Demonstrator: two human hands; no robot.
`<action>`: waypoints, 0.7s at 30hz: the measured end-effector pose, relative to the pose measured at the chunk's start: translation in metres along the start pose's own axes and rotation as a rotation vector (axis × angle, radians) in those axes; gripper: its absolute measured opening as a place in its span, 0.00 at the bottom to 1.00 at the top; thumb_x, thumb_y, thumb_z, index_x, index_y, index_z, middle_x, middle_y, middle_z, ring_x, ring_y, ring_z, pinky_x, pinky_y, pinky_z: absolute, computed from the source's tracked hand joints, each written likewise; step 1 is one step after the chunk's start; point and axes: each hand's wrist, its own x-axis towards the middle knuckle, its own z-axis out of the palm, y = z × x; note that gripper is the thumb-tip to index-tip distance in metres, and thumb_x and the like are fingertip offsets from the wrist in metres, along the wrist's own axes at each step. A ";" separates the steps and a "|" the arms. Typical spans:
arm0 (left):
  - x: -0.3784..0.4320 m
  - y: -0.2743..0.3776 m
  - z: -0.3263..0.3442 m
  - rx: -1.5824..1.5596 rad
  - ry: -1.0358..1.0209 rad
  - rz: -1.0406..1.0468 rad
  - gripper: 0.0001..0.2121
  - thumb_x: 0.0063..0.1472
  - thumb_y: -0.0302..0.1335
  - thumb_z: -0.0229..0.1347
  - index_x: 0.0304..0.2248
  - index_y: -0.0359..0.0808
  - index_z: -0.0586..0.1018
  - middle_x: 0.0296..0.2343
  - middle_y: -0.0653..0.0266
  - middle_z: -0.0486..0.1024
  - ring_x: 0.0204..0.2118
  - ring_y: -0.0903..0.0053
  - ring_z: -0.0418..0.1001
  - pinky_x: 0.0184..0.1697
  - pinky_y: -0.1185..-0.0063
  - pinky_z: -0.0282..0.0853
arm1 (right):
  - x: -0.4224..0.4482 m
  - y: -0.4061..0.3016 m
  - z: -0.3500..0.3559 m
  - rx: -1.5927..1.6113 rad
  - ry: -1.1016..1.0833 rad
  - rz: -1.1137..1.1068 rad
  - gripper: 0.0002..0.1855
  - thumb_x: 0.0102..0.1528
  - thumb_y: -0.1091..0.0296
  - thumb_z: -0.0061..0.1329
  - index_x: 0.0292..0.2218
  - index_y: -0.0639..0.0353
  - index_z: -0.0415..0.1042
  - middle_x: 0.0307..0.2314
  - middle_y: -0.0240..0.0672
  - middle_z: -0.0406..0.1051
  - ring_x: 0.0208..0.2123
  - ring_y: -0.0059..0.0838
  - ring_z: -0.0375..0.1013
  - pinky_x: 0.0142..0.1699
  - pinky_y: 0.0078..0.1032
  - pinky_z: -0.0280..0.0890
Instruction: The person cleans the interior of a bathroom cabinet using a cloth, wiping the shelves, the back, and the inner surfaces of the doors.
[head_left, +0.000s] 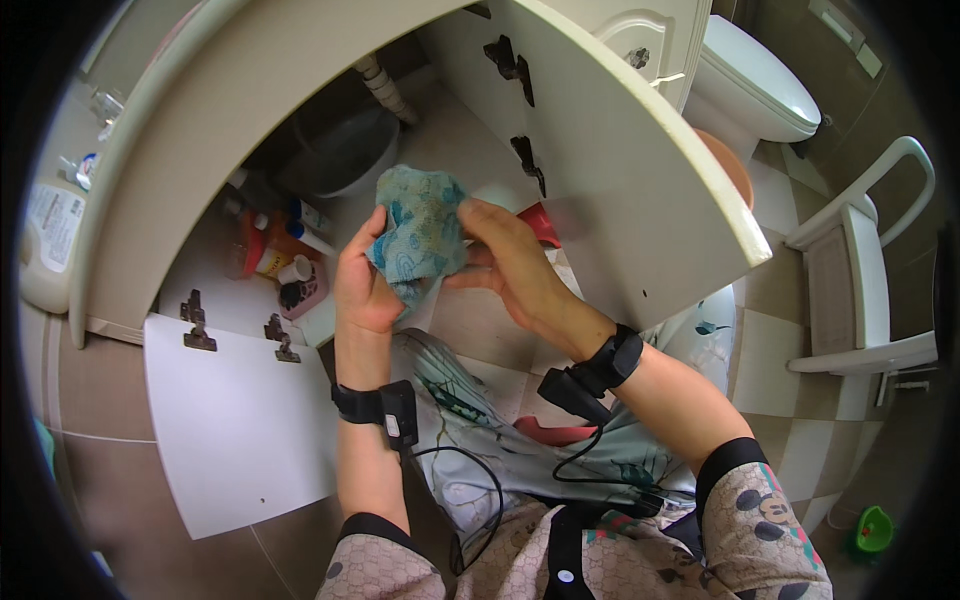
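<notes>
A crumpled blue-green patterned cloth (421, 225) is held up in front of the open vanity cabinet. My left hand (364, 281) grips it from the left, with the thumb along its edge and the lower end over the palm. On the cloth's right side is my right hand (517, 266); its thumb and fingers are at the edge of the cloth and slightly blurred. Behind the cloth lies the cabinet floor (442, 120), with a grey basin (345, 154) farther in. Part of a red object (540, 223) shows beyond my right hand.
Both cabinet doors, left (247, 427) and right (637, 172), stand open around my arms. Several bottles (274, 251) and a pink basket (304, 292) sit inside at left. A drain pipe (386, 90) descends at the back. A white chair (847, 277) and toilet (761, 75) are at right.
</notes>
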 end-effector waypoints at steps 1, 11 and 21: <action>0.003 0.002 -0.007 0.004 0.019 -0.004 0.15 0.62 0.32 0.45 0.45 0.33 0.70 0.41 0.60 0.72 0.42 0.68 0.72 0.43 0.69 0.69 | 0.003 0.002 -0.005 -0.075 -0.025 -0.028 0.32 0.54 0.59 0.47 0.55 0.60 0.53 0.48 0.45 0.58 0.45 0.30 0.64 0.41 0.27 0.65; 0.063 0.057 -0.179 1.240 0.749 0.174 0.23 0.60 0.37 0.49 0.50 0.32 0.65 0.48 0.56 0.67 0.49 0.67 0.66 0.49 0.71 0.63 | 0.015 0.031 -0.002 -0.593 0.118 -0.187 0.20 0.53 0.73 0.44 0.48 0.64 0.63 0.31 0.28 0.65 0.32 0.16 0.63 0.36 0.14 0.61; 0.172 -0.035 -0.186 2.124 0.370 0.056 0.28 0.61 0.50 0.33 0.59 0.49 0.51 0.60 0.53 0.37 0.61 0.47 0.33 0.56 0.46 0.32 | -0.006 0.027 0.004 -0.681 0.044 -0.163 0.10 0.58 0.74 0.39 0.41 0.64 0.68 0.32 0.29 0.68 0.34 0.15 0.66 0.38 0.14 0.63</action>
